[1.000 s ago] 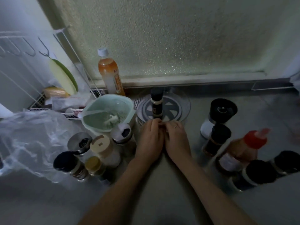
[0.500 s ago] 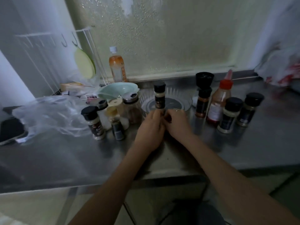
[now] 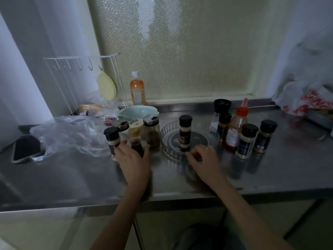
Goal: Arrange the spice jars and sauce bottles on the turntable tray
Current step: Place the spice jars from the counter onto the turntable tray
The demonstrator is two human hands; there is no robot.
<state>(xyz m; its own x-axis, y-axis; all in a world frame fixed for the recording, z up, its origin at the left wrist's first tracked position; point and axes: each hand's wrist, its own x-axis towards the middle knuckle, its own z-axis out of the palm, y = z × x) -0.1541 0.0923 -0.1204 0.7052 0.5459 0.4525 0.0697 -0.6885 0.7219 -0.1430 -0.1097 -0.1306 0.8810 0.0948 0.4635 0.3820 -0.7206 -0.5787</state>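
A clear round turntable tray (image 3: 166,141) sits mid-counter with one black-capped spice jar (image 3: 184,131) standing on it. My left hand (image 3: 134,160) is at the left cluster, fingers spread either side of a small dark yellow-capped bottle (image 3: 135,139), beside a black-capped jar (image 3: 112,138) and a metal-lidded glass jar (image 3: 152,131). My right hand (image 3: 204,159) rests with curled fingers at the tray's front rim, holding nothing. Right of the tray stand a red-capped sauce bottle (image 3: 236,127), a small dark bottle (image 3: 224,128), a black grinder (image 3: 222,105) and two black-capped jars (image 3: 246,140) (image 3: 264,136).
A mint bowl (image 3: 138,111), an orange drink bottle (image 3: 137,91) and a white wire rack (image 3: 81,73) stand behind the left cluster. A crumpled clear bag (image 3: 72,134) and a phone (image 3: 26,148) lie at left. Another bag (image 3: 310,98) sits far right. The counter edge (image 3: 162,199) runs below my hands.
My view has pulled back and up. My left hand has left the tray's front rim and moved left to the jar cluster. My right hand stays near the rim.
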